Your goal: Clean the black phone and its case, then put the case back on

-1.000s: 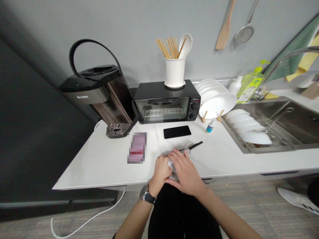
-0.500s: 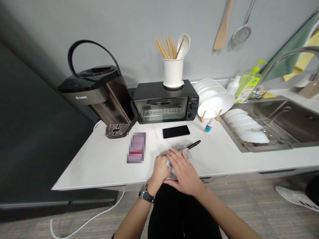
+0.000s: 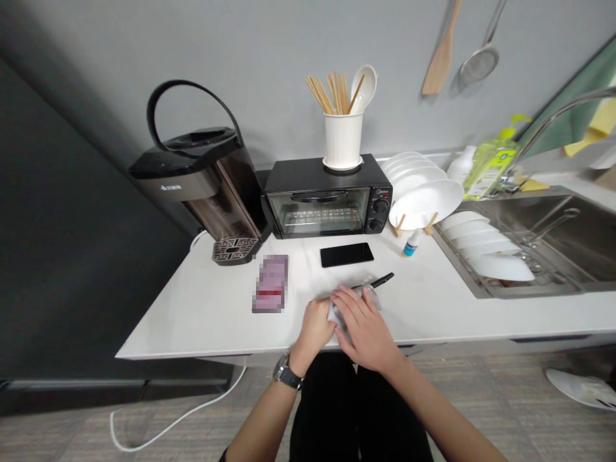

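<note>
My left hand (image 3: 315, 330), with a dark-strapped watch on its wrist, is closed at the counter's front edge. What its fingers hold is hidden. Against it lies my right hand (image 3: 368, 330), its long fingers reaching over a crumpled, thin greyish sheet (image 3: 337, 314) and its thumb on the near side. Whether the sheet is plastic, cloth or paper I cannot tell. A slim black handle-like piece (image 3: 384, 280) sticks out beyond the right fingers; its other end is covered. Behind the hands a black phone (image 3: 347, 255) lies flat. A blurred-out purple rectangle (image 3: 271, 283) lies to the left.
On the white counter (image 3: 192, 321) stand a water dispenser (image 3: 221, 199) and a toaster oven (image 3: 327, 205) bearing a chopstick cup (image 3: 343, 140). Right of them are racked plates (image 3: 426, 202), a small bottle (image 3: 410, 244) and the sink (image 3: 568, 256) with bowls. A shoe (image 3: 577, 388) shows at right.
The whole view has shifted a little, so things sit slightly further right. Both hands stay together over the sheet, the right fingers nearly in the same place.
</note>
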